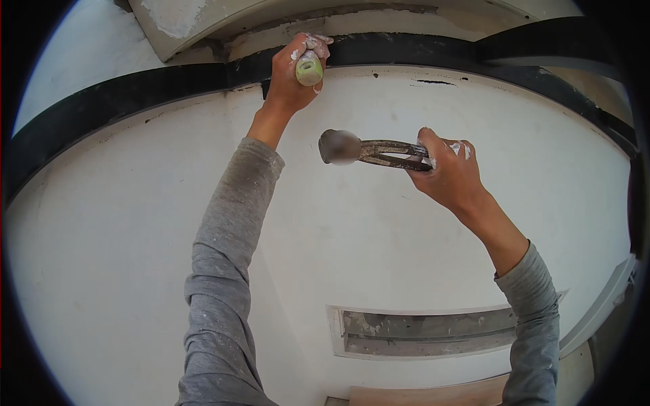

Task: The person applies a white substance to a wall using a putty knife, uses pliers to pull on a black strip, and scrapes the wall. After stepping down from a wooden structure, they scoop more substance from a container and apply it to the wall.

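Note:
My left hand (288,78) is closed around a tool with a round yellow-green handle (309,70), the butt end facing me. White smears mark its fingers. The tool's far end is hidden behind the hand, which is up against the black beam (406,51). Lower and to the right, my right hand (450,169) grips a pair of worn dark pincers (389,149) by the handles. Their rounded head, partly blurred, points left over the white surface (379,230). White material also sticks to the right hand's fingers.
Along the top, the black beam curves across the view, with a pale ledge (264,13) beyond it. A long rectangular recess (426,331) is cut in the white surface lower down. A wooden board (433,394) shows at the bottom and a pale panel (599,304) at the right.

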The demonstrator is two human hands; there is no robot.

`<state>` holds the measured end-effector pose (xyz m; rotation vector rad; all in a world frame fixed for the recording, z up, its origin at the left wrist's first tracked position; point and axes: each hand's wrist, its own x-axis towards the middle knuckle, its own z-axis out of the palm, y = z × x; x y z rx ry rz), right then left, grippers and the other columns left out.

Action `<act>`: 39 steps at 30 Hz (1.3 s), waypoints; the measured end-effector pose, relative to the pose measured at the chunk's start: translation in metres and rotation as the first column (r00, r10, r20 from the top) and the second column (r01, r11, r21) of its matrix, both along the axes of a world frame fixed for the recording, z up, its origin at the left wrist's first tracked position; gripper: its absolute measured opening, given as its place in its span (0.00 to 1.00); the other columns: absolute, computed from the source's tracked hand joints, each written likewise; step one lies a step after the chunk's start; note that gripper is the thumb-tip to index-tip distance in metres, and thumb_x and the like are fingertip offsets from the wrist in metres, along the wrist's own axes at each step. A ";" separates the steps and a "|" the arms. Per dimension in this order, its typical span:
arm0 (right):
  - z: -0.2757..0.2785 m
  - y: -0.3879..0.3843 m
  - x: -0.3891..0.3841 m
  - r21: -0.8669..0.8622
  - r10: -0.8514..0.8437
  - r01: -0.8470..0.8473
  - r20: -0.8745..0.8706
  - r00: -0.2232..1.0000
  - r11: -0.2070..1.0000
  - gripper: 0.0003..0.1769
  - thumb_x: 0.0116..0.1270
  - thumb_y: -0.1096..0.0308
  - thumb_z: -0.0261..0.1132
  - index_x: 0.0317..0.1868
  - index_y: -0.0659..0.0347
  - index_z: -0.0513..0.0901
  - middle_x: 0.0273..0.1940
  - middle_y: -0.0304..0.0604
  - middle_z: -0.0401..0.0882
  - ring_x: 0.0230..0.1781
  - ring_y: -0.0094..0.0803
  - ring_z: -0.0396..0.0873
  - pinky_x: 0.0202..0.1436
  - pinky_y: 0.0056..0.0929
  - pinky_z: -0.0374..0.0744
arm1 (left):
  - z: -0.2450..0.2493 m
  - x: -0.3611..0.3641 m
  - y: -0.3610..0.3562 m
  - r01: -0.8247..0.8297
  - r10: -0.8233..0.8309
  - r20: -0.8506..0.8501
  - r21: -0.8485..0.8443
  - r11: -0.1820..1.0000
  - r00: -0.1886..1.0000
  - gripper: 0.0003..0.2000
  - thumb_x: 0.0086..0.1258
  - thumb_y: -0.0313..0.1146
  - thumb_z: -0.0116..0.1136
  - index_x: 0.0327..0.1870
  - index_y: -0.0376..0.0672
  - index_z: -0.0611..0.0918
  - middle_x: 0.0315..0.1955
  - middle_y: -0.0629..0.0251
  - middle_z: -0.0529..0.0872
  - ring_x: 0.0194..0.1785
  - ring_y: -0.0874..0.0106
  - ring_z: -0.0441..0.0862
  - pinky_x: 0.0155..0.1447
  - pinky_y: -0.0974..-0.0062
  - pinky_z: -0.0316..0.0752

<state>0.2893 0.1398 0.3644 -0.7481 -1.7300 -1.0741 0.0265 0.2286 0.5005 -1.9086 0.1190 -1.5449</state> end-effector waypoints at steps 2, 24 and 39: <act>0.001 0.004 -0.011 -0.024 0.007 -0.007 0.000 1.000 1.000 0.14 0.54 0.67 0.71 0.32 0.57 0.72 0.17 0.39 0.77 0.15 0.36 0.78 0.25 0.33 0.76 | 0.002 -0.006 0.005 0.014 -0.013 -0.026 0.030 0.999 1.000 0.16 0.44 0.14 0.61 0.33 0.42 0.74 0.32 0.65 0.82 0.37 0.66 0.83 0.45 0.74 0.79; 0.036 -0.023 -0.087 0.124 0.167 -0.173 0.057 0.984 0.977 0.16 0.50 0.66 0.73 0.30 0.56 0.71 0.14 0.38 0.72 0.12 0.36 0.74 0.22 0.32 0.75 | 0.016 -0.024 0.014 0.226 -0.223 -0.071 0.037 0.973 0.972 0.08 0.56 0.15 0.61 0.32 0.39 0.78 0.30 0.64 0.83 0.41 0.68 0.86 0.47 0.74 0.79; 0.043 -0.029 -0.102 0.324 0.118 -0.148 0.109 0.987 0.934 0.14 0.41 0.72 0.70 0.31 0.57 0.77 0.10 0.35 0.70 0.08 0.30 0.72 0.15 0.29 0.70 | 0.013 -0.026 0.013 0.255 -0.255 -0.049 -0.011 0.967 0.966 0.06 0.62 0.16 0.60 0.33 0.37 0.77 0.30 0.65 0.82 0.38 0.71 0.82 0.51 0.73 0.78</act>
